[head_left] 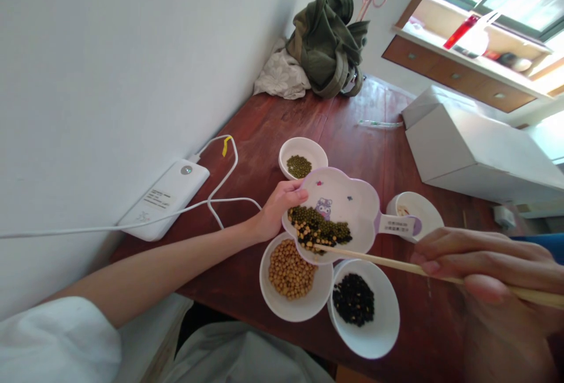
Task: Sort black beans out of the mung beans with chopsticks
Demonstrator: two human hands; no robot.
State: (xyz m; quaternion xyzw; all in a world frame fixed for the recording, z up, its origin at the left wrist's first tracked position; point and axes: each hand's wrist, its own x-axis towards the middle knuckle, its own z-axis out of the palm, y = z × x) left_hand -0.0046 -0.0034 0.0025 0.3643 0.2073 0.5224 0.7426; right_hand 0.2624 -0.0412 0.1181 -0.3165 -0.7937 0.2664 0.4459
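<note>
My left hand (282, 204) grips the left rim of a flower-shaped plate (352, 201) with a purple edge and a short handle, tilted above the bowls. Mixed green, black and yellow beans (317, 227) lie along its lower side. Closed around wooden chopsticks (379, 259), my right hand (489, 277) holds their tips among those beans. Below the plate stand a white bowl of soybeans (291, 268) and a white bowl of black beans (353, 299). Behind it is a smaller bowl of mung beans (299, 165). The plate's handle overlaps another white bowl (425, 210), whose contents are partly hidden.
On the left, a white power bank (165, 201) with a white cable (238, 160) lies against the wall. A dark green bag (328, 42) and a pale cloth (282, 74) sit at the back. A large white box (476, 142) occupies the right side of the wooden table (259, 121).
</note>
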